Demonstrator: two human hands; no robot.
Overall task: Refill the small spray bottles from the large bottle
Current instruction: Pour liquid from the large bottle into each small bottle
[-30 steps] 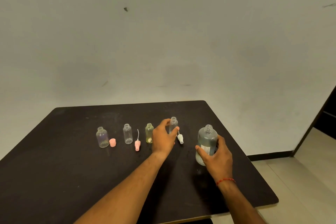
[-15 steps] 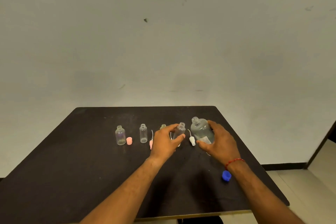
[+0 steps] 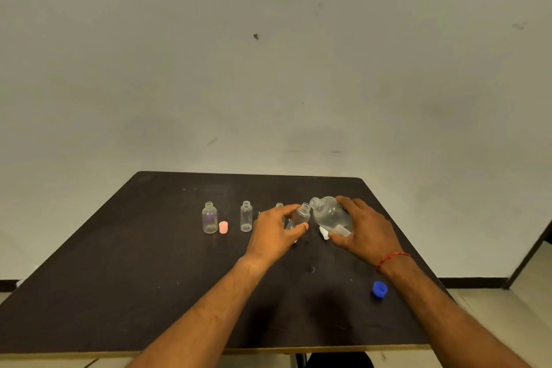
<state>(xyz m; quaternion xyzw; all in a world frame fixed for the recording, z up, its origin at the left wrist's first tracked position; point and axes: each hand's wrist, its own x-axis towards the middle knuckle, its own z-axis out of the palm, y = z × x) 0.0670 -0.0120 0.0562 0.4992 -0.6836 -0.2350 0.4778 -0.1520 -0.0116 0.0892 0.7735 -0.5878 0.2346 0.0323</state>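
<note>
Left hand [image 3: 276, 233] grasps small spray bottle [image 3: 299, 216] | right hand [image 3: 363, 228] grips tilted large bottle [image 3: 328, 213] | align mouths closely, pour slowly

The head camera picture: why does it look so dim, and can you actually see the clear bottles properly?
Head view: dull, yellowish light, soft shadows under the arms. The large bottle and the small bottle held beside it look slightly blurred, their glass faint against the dark table.

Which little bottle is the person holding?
The rightmost small bottle, tilted in the left hand beside the large bottle. The others stand alone on the table.
</note>
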